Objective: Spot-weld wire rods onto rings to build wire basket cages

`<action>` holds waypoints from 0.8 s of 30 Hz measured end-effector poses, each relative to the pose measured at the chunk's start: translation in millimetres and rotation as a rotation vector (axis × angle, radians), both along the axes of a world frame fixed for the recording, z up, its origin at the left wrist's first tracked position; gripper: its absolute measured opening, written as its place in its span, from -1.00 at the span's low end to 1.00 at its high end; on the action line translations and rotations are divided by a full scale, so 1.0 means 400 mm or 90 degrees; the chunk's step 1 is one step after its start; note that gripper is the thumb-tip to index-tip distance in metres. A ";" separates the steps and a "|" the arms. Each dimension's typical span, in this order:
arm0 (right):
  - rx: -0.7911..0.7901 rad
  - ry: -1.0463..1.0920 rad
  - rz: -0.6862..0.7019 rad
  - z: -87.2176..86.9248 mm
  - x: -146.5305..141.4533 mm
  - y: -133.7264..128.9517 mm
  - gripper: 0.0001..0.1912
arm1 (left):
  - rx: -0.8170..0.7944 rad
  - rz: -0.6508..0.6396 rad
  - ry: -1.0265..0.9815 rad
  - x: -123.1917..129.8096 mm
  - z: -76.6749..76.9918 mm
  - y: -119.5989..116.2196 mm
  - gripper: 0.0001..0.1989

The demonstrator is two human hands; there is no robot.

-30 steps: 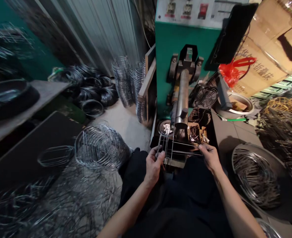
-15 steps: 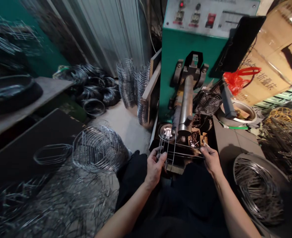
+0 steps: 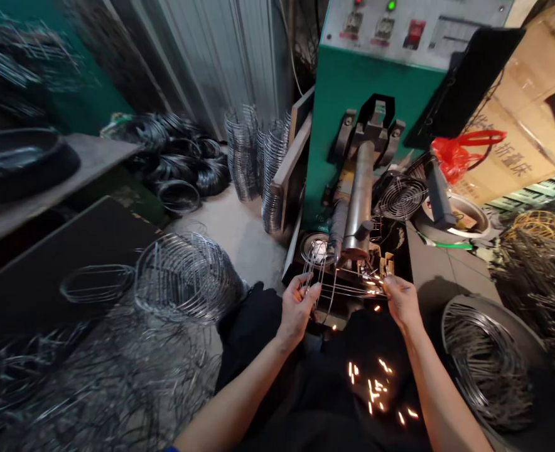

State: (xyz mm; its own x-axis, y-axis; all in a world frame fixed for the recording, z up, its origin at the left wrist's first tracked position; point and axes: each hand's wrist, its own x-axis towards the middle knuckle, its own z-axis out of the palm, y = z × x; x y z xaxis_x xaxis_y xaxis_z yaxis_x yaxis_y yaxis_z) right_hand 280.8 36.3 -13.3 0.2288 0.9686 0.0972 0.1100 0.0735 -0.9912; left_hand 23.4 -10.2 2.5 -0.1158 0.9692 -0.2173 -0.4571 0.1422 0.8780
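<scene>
Our left hand [image 3: 300,307] and right hand [image 3: 402,302] grasp a silver wire frame [image 3: 334,292] by its edges, grey floor [image 3: 255,251] spreading leftward.

My left hand [image 3: 300,309] hides part of the wire frame [image 3: 334,291]; the upper edge cuts off the machine [image 3: 348,81], and loose wires [image 3: 131,376] lower left blur

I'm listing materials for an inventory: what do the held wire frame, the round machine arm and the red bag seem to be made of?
Wire frame: probably bare steel; thin grey rods with a metallic glint.
Round machine arm: likely metal, smooth, with a pale sheen along it; exact alloy unclear.
Red bag: apparently thin glossy plastic, crumpled with bright highlights.
</scene>
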 end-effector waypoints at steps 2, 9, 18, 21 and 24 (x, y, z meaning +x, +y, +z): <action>-0.002 0.021 -0.012 0.006 -0.002 -0.002 -0.40 | 0.005 0.001 -0.009 0.005 0.001 -0.001 -0.45; -0.127 -0.149 0.200 0.080 0.051 -0.124 -0.44 | -0.062 -0.162 -0.016 -0.097 0.088 -0.132 -0.45; -0.388 -0.181 0.466 0.089 0.031 -0.240 -0.57 | -0.011 -0.316 -0.174 -0.248 0.117 -0.230 -0.25; -0.325 -0.221 0.456 0.040 0.026 -0.253 -0.58 | -0.131 -0.307 -0.127 -0.222 0.022 -0.293 -0.26; -0.263 -0.238 0.436 0.020 0.038 -0.257 -0.64 | -0.196 -0.266 -0.086 -0.194 -0.046 -0.362 -0.30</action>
